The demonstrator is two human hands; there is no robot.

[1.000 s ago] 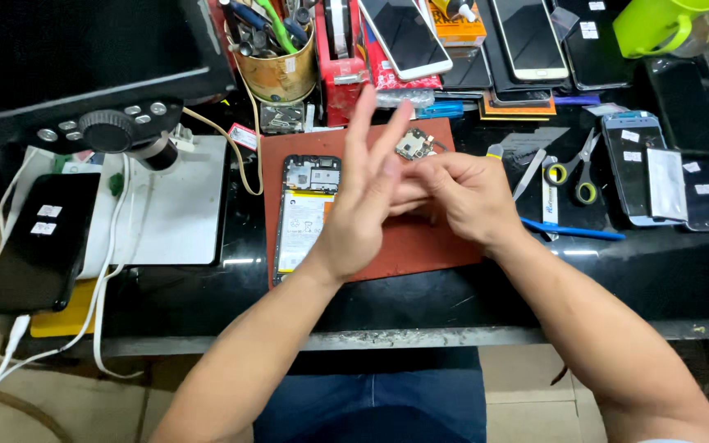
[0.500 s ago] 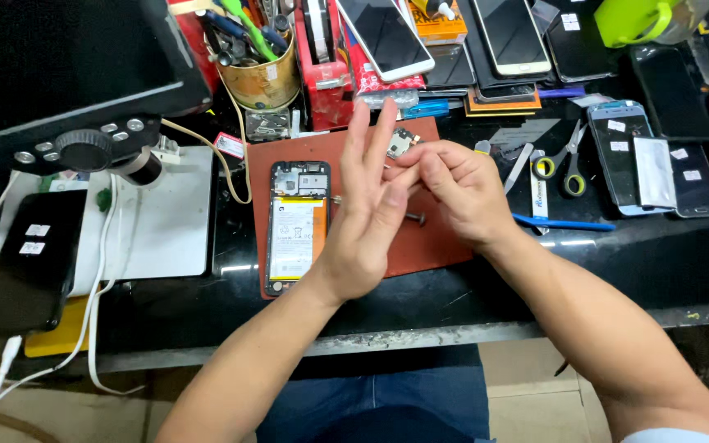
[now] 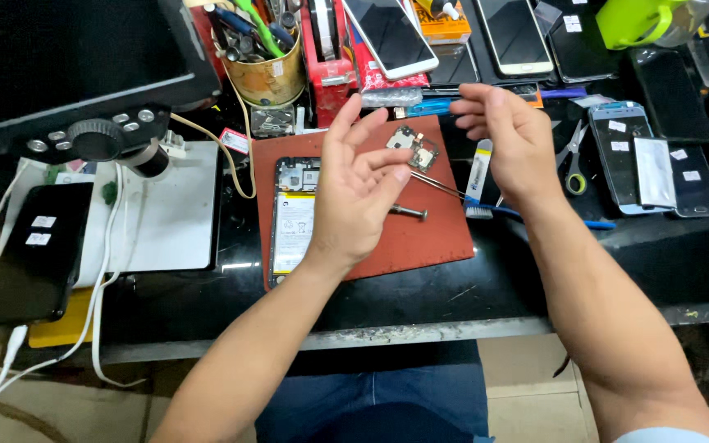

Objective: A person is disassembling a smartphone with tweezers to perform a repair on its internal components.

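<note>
While an opened phone (image 3: 293, 217) lies back-up along the left edge of a red-brown mat (image 3: 420, 238) on the bench (image 3: 486, 287), the left hand (image 3: 354, 193) hovers over it, palm up, fingers loosely spread, holding nothing. Near the mat's far edge, the right hand (image 3: 506, 131) hangs with fingers curled; whether it pinches anything cannot be told. A small circuit board (image 3: 414, 148), tweezers (image 3: 445, 190) and a screwdriver (image 3: 408, 212) lie between the hands.

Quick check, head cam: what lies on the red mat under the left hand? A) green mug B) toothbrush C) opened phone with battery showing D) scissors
C: the opened phone lies on the red mat, partly under the left hand, its back off and battery showing.
</note>
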